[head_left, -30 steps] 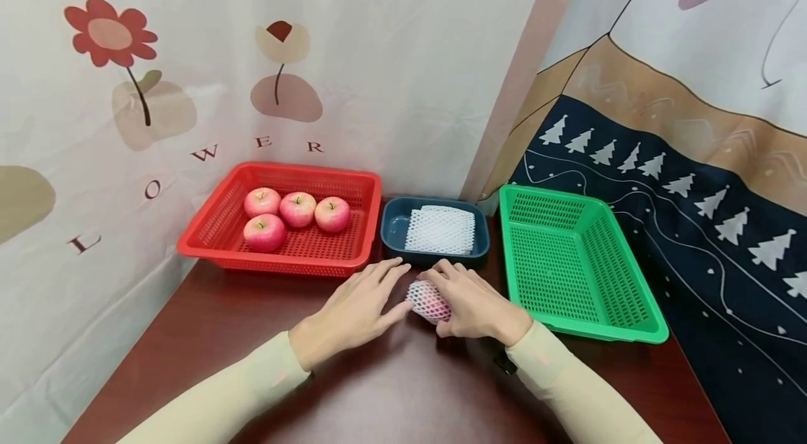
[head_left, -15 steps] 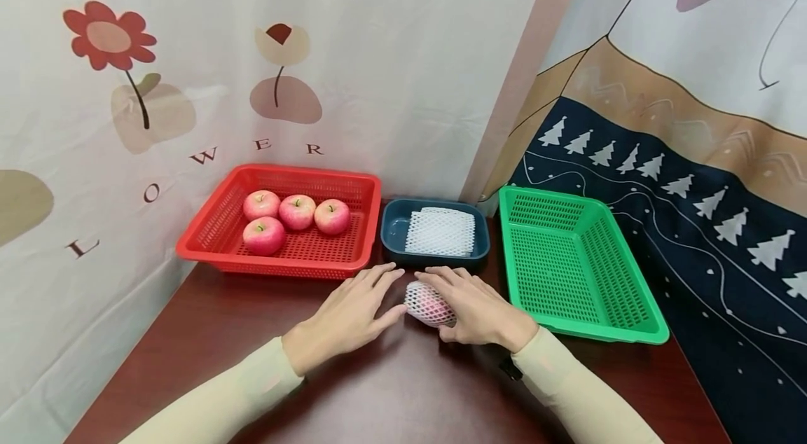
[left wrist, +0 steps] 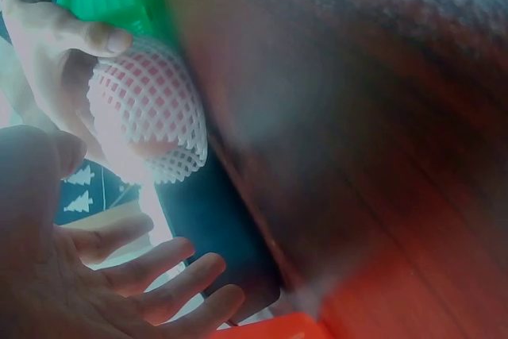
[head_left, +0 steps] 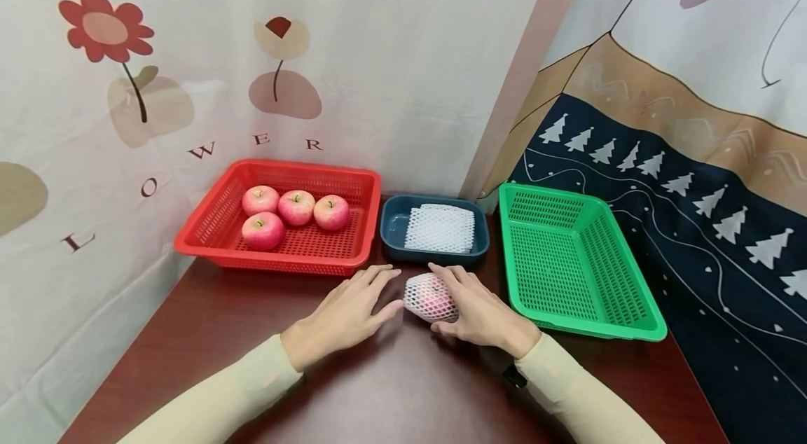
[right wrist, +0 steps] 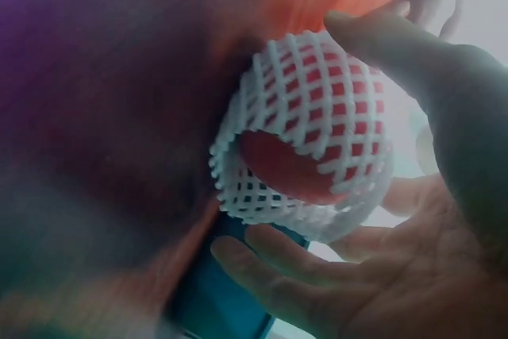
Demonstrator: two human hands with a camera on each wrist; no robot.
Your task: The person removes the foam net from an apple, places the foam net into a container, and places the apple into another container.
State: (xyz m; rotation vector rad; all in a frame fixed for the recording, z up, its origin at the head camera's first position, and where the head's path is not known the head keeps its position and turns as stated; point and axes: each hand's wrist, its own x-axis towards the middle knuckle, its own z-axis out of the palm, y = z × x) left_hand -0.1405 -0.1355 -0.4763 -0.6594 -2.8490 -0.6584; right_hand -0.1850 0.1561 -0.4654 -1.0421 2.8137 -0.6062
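In the head view, a red-and-pink apple in a white foam net sleeve (head_left: pixel 431 297) is on the table near the middle. My right hand (head_left: pixel 482 307) cups it from the right, thumb on the near side and fingers on the far side. The right wrist view shows the thumb tip (right wrist: pixel 345 29) at the net and the fingers (right wrist: pixel 278 263) along its other side. Bare red skin (right wrist: pixel 290 168) shows through the sleeve's mouth. To the left, my left hand (head_left: pixel 343 314) is spread with nothing in it, its thumb close to the netted apple.
A red basket (head_left: pixel 284 263) with several bare apples stands at the back left. Behind the hands is a dark blue tray (head_left: pixel 392 227) with flat white foam nets (head_left: pixel 439 228) inside. A green basket (head_left: pixel 555 269) stands on the right. Printed curtains (head_left: pixel 403 45) hang behind the table.
My right hand has shifted slightly right and its fingers spread wider, so more of the netted apple shows and its net sits differently. The left hand has barely moved.
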